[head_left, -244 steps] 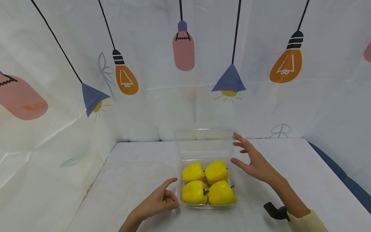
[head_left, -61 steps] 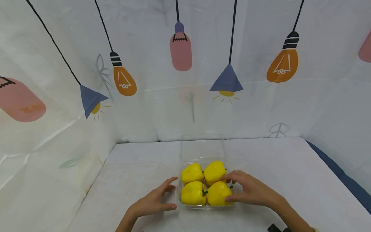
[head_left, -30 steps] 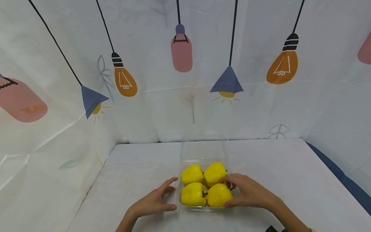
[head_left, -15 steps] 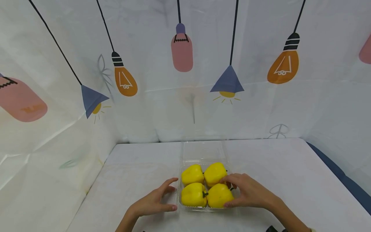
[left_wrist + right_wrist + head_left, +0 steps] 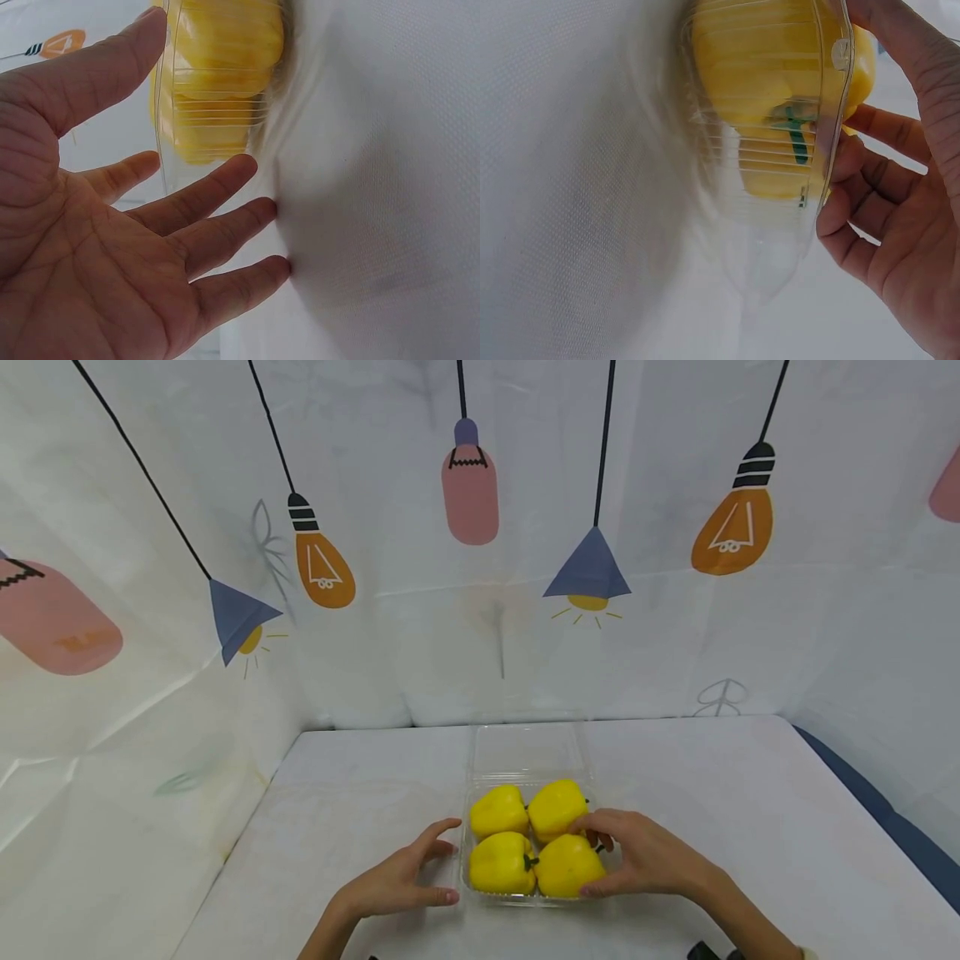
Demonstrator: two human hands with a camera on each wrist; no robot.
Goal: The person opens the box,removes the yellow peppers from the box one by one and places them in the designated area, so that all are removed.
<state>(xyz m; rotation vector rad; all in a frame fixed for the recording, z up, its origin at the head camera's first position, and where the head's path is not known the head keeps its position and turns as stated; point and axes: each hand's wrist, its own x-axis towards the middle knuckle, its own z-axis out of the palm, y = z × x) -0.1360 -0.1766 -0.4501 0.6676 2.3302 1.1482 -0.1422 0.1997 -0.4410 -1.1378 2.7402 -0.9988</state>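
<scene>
Several yellow bell peppers sit in a clear plastic clamshell container, its lid folded back behind it. My right hand holds the front right bell pepper, thumb at its near side and index finger across its far side. In the right wrist view, the other fingers curl by the container's rim; a green stem shows through the ribbed wall. At the container's left side, my left hand has its fingers spread, holding nothing. The left wrist view shows its palm and fingertips low by the white surface.
The container stands on a white-covered table. A pale backdrop printed with hanging lamps rises behind and at the left. Dark blue cloth shows past the right edge. A dark object sits by the right wrist.
Since the oldest frame, the right hand has come down from beside the lid to the front right pepper, and the lid lies farther back. Over the last second, hardly anything moves.
</scene>
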